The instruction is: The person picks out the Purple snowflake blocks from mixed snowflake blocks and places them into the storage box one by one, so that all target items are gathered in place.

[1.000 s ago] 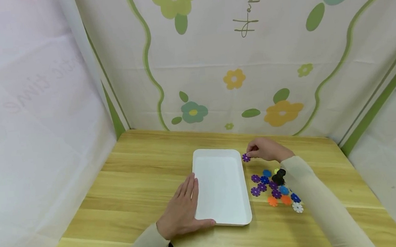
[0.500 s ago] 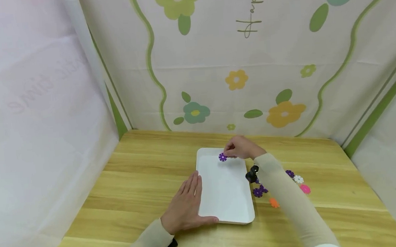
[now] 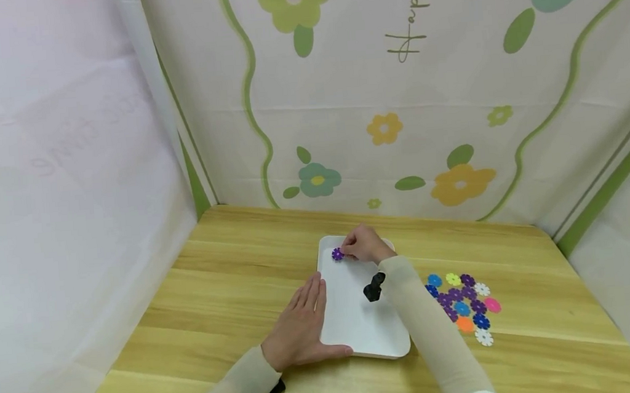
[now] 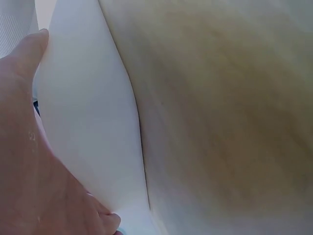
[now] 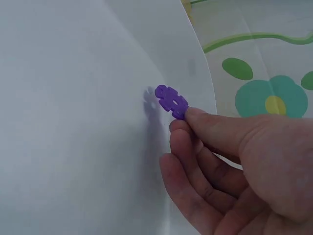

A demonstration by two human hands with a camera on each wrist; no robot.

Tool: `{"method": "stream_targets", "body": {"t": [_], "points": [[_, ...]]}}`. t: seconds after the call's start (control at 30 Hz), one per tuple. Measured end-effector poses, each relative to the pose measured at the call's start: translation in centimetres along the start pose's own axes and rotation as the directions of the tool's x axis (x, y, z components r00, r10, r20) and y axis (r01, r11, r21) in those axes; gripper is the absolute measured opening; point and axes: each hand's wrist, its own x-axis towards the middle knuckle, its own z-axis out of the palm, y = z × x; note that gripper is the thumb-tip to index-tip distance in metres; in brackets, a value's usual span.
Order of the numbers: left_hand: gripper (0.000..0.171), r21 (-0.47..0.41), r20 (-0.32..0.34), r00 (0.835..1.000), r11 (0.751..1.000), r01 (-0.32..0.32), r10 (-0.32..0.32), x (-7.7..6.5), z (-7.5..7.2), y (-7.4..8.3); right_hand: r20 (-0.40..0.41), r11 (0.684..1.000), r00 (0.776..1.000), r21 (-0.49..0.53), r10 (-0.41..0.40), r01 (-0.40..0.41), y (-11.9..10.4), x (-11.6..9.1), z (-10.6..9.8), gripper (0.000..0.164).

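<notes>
"Head view: where is the purple disc, and who has it?"

"Near the far left corner of the white tray. The right hand pinches it between thumb and fingertips, seemingly above the floor, since its shadow falls apart from it in the right wrist view."

"What worries you?"

"That pinch takes only the rim, and the disc is tilted. A small slip could drop it early, and I'd expect it to land on edge or lean against the wall."

"And the left hand?"

"It grasps nothing; its fingers lie extended along the tray's left edge, thumb by the near one. Pressing too hard sideways could skid the tray over the tabletop, shifting the spot beneath the disc."

"Anything near the forearm?"

"The right sleeve crosses the tray's right side, close beside the loose discs. A low swing back could sweep some aside, or the black wrist device could catch the tray's rim."
</notes>
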Motion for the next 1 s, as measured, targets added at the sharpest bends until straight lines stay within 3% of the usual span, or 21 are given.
{"method": "stream_targets", "body": {"t": [0.33, 0.53, 0.77, 1.0], "points": [[0.135, -0.001, 0.010, 1.000, 1.000, -0.012, 0.012, 0.2, -0.1, 0.5, -0.047, 0.997, 0.996, -0.009, 0.081, -0.082, 0.2, -0.3, 0.7, 0.015], [0.135, -0.033, 0.039, 0.999, 0.999, -0.003, 0.004, 0.3, -0.4, 0.6, -0.022, 0.996, 0.997, -0.062, 0.068, -0.070, -0.3, -1.4, -1.0, 0.013], [0.135, -0.074, 0.043, 0.999, 0.997, -0.001, 0.004, 0.3, -0.8, 0.5, 0.073, 0.989, 0.997, -0.140, -0.030, 0.040, 0.4, -4.6, -5.3, 0.020], [0.135, -0.113, 0.057, 0.998, 0.994, -0.001, 0.007, 0.2, -0.8, 0.3, 0.167, 0.961, 0.974, -0.203, -0.156, 0.189, 2.8, -9.3, -8.5, 0.021]]}}
